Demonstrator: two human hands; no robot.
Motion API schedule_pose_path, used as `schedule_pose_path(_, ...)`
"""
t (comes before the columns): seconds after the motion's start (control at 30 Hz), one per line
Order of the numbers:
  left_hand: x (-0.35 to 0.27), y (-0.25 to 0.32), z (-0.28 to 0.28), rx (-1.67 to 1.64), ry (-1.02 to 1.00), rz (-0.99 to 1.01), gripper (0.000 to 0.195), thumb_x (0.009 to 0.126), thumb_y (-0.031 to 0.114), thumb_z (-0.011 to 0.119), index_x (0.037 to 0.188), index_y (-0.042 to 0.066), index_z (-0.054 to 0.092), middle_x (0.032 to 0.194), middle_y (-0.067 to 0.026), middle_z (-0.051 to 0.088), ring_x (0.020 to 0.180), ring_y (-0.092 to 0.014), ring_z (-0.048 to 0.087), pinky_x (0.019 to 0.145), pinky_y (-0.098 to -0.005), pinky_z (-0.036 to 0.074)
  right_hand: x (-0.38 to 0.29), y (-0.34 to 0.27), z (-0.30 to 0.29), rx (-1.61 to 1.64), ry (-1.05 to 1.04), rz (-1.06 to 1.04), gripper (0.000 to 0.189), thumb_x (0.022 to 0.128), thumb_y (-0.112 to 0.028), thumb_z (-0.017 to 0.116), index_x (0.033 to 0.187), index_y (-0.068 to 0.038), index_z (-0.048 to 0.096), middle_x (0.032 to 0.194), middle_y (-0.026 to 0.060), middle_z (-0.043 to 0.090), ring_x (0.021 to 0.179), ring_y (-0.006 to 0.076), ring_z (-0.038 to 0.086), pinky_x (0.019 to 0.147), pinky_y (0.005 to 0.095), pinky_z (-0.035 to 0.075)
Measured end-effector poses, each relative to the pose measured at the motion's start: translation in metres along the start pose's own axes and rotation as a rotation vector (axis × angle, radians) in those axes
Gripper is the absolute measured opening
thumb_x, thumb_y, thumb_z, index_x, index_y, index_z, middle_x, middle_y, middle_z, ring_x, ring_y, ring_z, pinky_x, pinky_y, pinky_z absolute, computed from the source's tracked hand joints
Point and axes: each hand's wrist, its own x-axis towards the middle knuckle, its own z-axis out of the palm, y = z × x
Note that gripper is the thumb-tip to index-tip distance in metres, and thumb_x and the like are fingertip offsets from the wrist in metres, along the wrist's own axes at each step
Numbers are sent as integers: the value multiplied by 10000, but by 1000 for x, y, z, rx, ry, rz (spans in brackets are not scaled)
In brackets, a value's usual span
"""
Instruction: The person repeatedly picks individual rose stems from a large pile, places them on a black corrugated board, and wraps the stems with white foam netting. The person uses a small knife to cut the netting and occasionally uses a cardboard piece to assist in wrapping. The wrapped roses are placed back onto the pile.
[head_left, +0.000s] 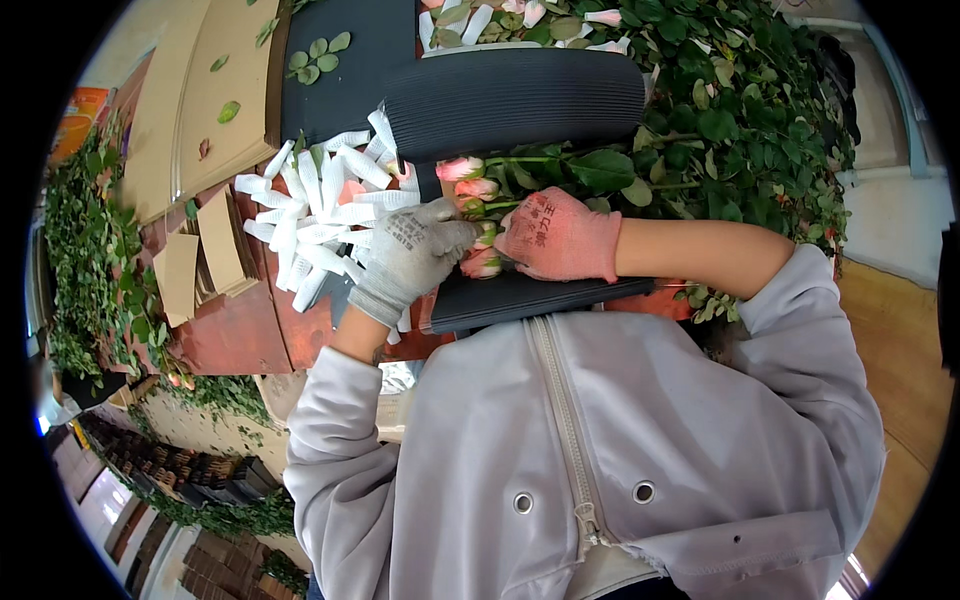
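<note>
Pink-and-green rosebuds (481, 264) lie in a column between my hands, heads towards the left, stems running right into leaves. My left hand (412, 251), in a grey-white knit glove, has curled fingers against the buds; whether it grips one is hidden. In a pink knit glove, my right hand (559, 236) closes around a rose stem just behind the lower heads. Beneath the roses is a dark stack of flat sheets (540, 301), close to my jacket. A curved, ribbed black stack (517, 101) stands just beyond them. White mesh sleeves (322, 202) are heaped left of my left hand.
Cut rose foliage (720, 120) piles up on the right. Large brown cardboard sheets (217, 97) lie at the far left, with smaller cardboard pieces (225, 244) nearer. More sleeved buds (476, 24) are beyond the ribbed stack. The reddish tabletop (232, 330) ends near my left sleeve.
</note>
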Motion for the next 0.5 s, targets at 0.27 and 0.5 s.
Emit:
schedule_pose_path(0.27,-3,17,-8,217,-35,-73,187,822,235,673,983,161,733,954,-18,664,821,-242,666,721,-385,526,3,-4,20,88,154,134,224,783,-294,629,822,-74,602,832,95,657,826,288,658,707,423,495)
schedule_pose_path(0.5,-13,26,-26,-411,-454,-325,346,957,414,542,1157,183,703,1056,-81,712,967,-277,665,829,-385,520,-9,8,7,68,304,41,288,801,-337,647,902,-73,592,868,95,633,846,274,651,739,430,505)
